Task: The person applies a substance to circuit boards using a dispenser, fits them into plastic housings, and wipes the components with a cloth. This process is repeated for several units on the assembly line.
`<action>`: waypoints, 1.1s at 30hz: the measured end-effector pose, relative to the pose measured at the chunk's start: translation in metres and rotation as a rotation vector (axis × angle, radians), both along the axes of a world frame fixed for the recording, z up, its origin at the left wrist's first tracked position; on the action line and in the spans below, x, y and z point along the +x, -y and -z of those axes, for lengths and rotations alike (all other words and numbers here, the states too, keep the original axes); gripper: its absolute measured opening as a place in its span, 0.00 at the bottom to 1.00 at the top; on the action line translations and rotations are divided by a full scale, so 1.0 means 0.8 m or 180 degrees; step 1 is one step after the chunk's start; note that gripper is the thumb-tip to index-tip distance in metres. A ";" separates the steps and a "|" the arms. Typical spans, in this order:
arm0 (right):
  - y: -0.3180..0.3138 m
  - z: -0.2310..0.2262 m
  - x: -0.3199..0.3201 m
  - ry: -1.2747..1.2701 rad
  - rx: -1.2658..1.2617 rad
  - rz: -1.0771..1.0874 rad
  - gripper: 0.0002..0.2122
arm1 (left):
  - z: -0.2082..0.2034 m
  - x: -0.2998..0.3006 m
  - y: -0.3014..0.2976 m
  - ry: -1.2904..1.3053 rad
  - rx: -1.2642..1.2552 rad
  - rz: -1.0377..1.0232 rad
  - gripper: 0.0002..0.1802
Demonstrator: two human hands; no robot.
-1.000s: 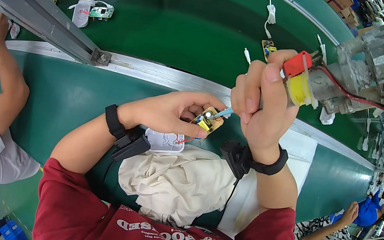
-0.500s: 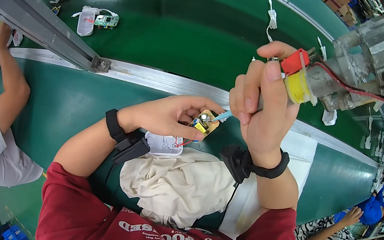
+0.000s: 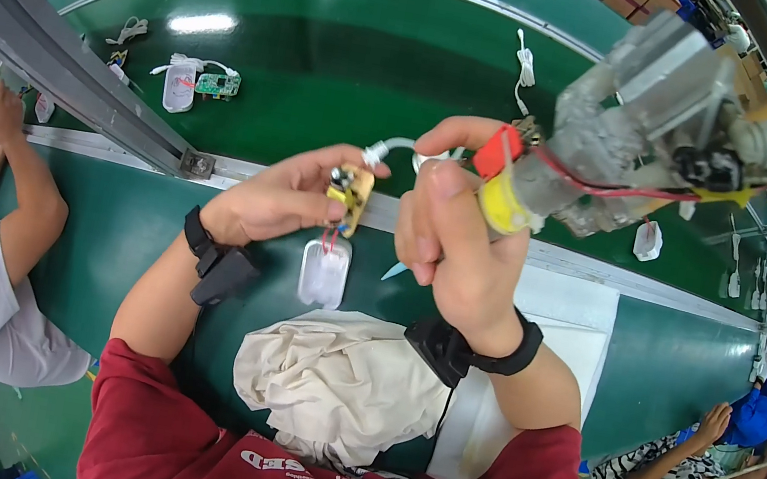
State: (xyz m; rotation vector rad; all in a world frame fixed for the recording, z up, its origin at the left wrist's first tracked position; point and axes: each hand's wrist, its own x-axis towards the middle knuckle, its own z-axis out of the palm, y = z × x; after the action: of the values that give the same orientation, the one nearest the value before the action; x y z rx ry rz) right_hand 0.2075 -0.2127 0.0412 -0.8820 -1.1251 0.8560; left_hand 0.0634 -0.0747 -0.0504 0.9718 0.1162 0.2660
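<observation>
Between its thumb and fingers, my left hand [image 3: 272,206] grips a small circuit board [image 3: 359,205] with a yellow part on it. Red wires run down from the board to a shallow white plastic housing [image 3: 324,275]. A white cord [image 3: 399,144] leads off from the board's upper end toward my right hand. My right hand [image 3: 461,263] is closed round a metal dispensing gun [image 3: 582,176] with yellow tape and a red switch. Its pale blue tapered nozzle [image 3: 394,271] points down and left, apart from the board. The gun's grip is mostly covered by my fingers.
A crumpled cream cloth [image 3: 340,379] lies before me, beside white foam sheets [image 3: 557,324]. Beyond a metal rail, the green conveyor [image 3: 333,59] carries a housing with a green board [image 3: 218,85] and a coiled white cord [image 3: 526,66]. A co-worker [image 3: 12,279] sits at left.
My left hand has moved left and up with the board, turning it more upright. The nozzle has come away from the board, and my right hand has shifted left with the gun.
</observation>
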 end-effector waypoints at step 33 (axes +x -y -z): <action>-0.007 0.005 -0.030 0.0143 -0.0034 -0.0023 0.08 | -0.007 -0.068 -0.136 -0.3749 0.6425 -0.2659 0.23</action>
State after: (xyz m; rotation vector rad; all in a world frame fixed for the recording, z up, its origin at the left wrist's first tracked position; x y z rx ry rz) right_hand 0.1836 -0.2070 0.0373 -0.9102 -1.1642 0.8525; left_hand 0.0091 0.0344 -0.0445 2.9834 1.5927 0.5311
